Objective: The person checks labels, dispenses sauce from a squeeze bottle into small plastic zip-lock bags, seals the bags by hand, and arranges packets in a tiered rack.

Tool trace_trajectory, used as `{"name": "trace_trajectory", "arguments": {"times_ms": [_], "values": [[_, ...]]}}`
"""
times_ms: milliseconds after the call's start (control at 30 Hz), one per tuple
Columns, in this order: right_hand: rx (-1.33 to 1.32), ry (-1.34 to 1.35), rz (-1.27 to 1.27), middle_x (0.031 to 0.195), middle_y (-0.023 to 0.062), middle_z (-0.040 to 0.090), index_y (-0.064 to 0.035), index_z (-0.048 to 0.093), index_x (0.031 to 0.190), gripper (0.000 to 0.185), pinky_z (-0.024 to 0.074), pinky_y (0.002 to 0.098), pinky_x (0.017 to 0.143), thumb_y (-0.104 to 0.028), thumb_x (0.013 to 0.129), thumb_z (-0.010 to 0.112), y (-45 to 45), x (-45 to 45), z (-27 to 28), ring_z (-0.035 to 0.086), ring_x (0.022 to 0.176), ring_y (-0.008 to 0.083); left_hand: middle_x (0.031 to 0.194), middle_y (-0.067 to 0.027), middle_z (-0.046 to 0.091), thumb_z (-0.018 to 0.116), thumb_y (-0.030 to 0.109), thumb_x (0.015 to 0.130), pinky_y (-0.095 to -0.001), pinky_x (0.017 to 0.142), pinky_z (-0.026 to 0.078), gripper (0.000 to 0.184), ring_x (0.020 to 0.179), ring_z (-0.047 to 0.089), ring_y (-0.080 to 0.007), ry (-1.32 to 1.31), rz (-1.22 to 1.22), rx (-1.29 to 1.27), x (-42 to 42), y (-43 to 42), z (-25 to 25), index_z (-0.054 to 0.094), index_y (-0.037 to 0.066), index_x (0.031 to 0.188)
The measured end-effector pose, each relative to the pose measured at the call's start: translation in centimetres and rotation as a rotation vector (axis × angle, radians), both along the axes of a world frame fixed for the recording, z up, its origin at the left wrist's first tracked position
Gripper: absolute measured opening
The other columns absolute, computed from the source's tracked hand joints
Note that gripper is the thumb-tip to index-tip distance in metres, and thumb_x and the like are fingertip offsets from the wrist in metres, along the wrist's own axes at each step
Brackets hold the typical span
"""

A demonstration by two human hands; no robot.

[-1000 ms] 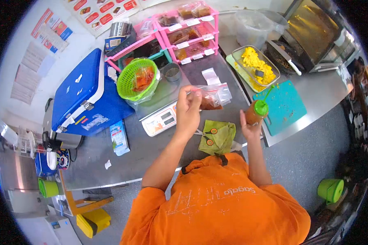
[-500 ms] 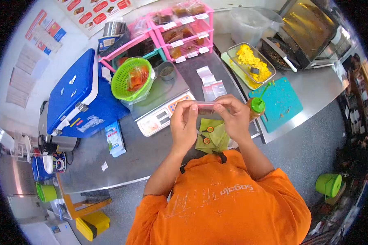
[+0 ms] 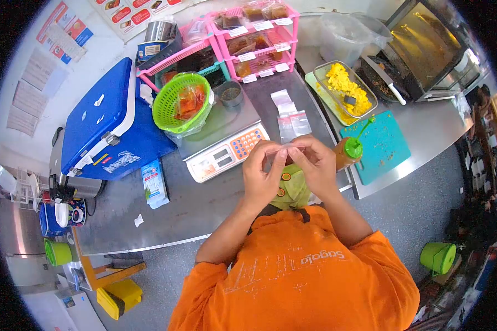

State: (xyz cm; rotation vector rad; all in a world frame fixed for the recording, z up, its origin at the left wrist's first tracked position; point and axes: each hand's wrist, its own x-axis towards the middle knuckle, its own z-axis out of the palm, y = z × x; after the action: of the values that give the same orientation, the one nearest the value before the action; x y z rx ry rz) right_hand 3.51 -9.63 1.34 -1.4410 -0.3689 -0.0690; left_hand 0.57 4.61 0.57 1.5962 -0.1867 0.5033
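My left hand (image 3: 264, 170) and my right hand (image 3: 316, 164) meet above the near part of the steel table, fingertips pinching the top edge of a small clear zip bag (image 3: 276, 151). Most of the bag is hidden by my fingers. Under my hands lies a green cloth (image 3: 296, 190) with orange-handled scissors (image 3: 282, 192) on it. Just right of my right hand stands a sauce bottle (image 3: 348, 153) with a green cap. Beyond my fingers lie flat empty zip bags (image 3: 294, 126). A white scale (image 3: 215, 157) sits to the left, bearing a dark cup (image 3: 229, 94).
A green basket (image 3: 163, 107) with orange-red packets stands beside a blue cooler (image 3: 102, 118). Behind are pink racks (image 3: 218, 41) of packets. At right are a tray (image 3: 373, 107) of yellow food, a teal cutting board (image 3: 386, 151) and a knife (image 3: 389, 85) on a dark pan.
My right hand has let go of the sauce bottle, which now stands on the table, and has joined my left hand at the bag. Both hands have since drawn slightly closer together.
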Motion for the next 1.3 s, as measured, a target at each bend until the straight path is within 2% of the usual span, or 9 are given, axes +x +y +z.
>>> {"name": "trace_trajectory", "arguments": {"times_ms": [233, 333, 600, 833, 1000, 1033, 1133, 1200, 1300], "values": [[-0.143, 0.111, 0.089, 0.098, 0.0072, 0.070, 0.0001, 0.067, 0.102, 0.015, 0.0509, 0.0281, 0.081, -0.009, 0.090, 0.065, -0.4, 3.1, -3.8, 0.065, 0.090, 0.0131, 0.088, -0.0095, 0.067, 0.064, 0.003, 0.086, -0.0307, 0.078, 0.050, 0.007, 0.086, 0.064, -0.0163, -0.063, 0.042, 0.377, 2.8, 2.4, -1.0, 0.066, -0.001, 0.091], [-0.173, 0.178, -0.025, 0.102, 0.0078, 0.071, -0.0014, 0.068, 0.107, 0.019, 0.0508, 0.0281, 0.082, -0.012, 0.091, 0.065, 0.3, 4.9, -6.0, 0.066, 0.092, 0.0138, 0.082, -0.0122, 0.067, 0.065, 0.008, 0.085, -0.0342, 0.071, 0.050, 0.008, 0.077, 0.065, -0.0242, 0.129, -0.030, 0.264, 6.5, 5.3, -2.1, 0.066, 0.000, 0.085], [-0.255, 0.331, 0.011, 0.098, 0.0062, 0.071, -0.0016, 0.068, 0.109, 0.019, 0.0507, 0.0279, 0.082, -0.011, 0.092, 0.064, -2.3, 4.4, -13.0, 0.066, 0.089, 0.0129, 0.092, -0.0167, 0.070, 0.067, 0.012, 0.083, -0.0369, 0.074, 0.053, 0.020, 0.080, 0.068, -0.0287, 0.229, 0.301, 0.605, 18.9, 12.5, -1.1, 0.070, 0.001, 0.100], [-0.214, 0.463, 0.124, 0.094, 0.0047, 0.071, -0.0017, 0.069, 0.104, 0.016, 0.0515, 0.0268, 0.078, -0.007, 0.090, 0.066, -2.3, 1.9, -14.7, 0.065, 0.087, 0.0107, 0.095, -0.0171, 0.071, 0.061, 0.007, 0.083, -0.0434, 0.077, 0.054, 0.048, 0.084, 0.069, -0.0339, 0.263, 0.332, 0.753, 23.8, 15.4, -2.7, 0.053, 0.007, 0.130], [-0.397, 0.456, 0.137, 0.095, 0.0055, 0.071, -0.0010, 0.069, 0.104, 0.015, 0.0514, 0.0268, 0.078, -0.006, 0.090, 0.066, -3.7, 2.7, -13.4, 0.065, 0.087, 0.0113, 0.086, -0.0140, 0.072, 0.061, 0.006, 0.081, -0.0434, 0.076, 0.054, 0.041, 0.083, 0.069, -0.0325, 0.214, 0.318, 0.691, 25.6, 19.1, -1.2, 0.058, 0.009, 0.122], [-0.445, 0.430, 0.135, 0.096, 0.0057, 0.071, -0.0009, 0.069, 0.104, 0.015, 0.0514, 0.0268, 0.078, -0.006, 0.090, 0.065, -3.9, 2.6, -13.3, 0.065, 0.087, 0.0114, 0.093, -0.0126, 0.072, 0.055, 0.000, 0.084, -0.0385, 0.072, 0.054, 0.038, 0.078, 0.070, -0.0249, 0.249, 0.312, 0.789, 25.2, 19.0, 0.0, 0.057, 0.008, 0.121], [-0.350, 0.399, 0.172, 0.096, 0.0062, 0.071, -0.0008, 0.068, 0.105, 0.016, 0.0512, 0.0268, 0.078, -0.007, 0.090, 0.065, -4.4, 2.1, -13.1, 0.065, 0.088, 0.0114, 0.091, -0.0123, 0.072, 0.056, 0.003, 0.084, -0.0392, 0.073, 0.054, 0.031, 0.079, 0.070, -0.0278, 0.183, 0.258, 1.067, 25.8, 19.7, 0.0, 0.062, 0.007, 0.114], [-0.342, 0.441, 0.214, 0.096, 0.0075, 0.071, -0.0022, 0.068, 0.106, 0.018, 0.0518, 0.0282, 0.080, -0.008, 0.090, 0.066, -4.8, 2.1, -12.3, 0.066, 0.089, 0.0131, 0.097, -0.0123, 0.070, 0.063, 0.012, 0.083, -0.0434, 0.078, 0.052, 0.026, 0.091, 0.066, -0.0294, 0.319, 0.256, 1.130, 26.2, 18.6, 0.0, 0.066, 0.008, 0.108], [-0.415, 0.475, 0.293, 0.097, 0.0093, 0.072, -0.0034, 0.067, 0.109, 0.020, 0.0524, 0.0300, 0.082, -0.010, 0.090, 0.067, -6.4, 2.0, -9.7, 0.068, 0.091, 0.0159, 0.115, -0.0099, 0.059, 0.072, 0.030, 0.076, -0.0526, 0.090, 0.043, 0.035, 0.114, 0.051, -0.0300, 0.364, 0.363, 1.685, 26.9, 16.8, -1.0, 0.070, 0.012, 0.106]]}}
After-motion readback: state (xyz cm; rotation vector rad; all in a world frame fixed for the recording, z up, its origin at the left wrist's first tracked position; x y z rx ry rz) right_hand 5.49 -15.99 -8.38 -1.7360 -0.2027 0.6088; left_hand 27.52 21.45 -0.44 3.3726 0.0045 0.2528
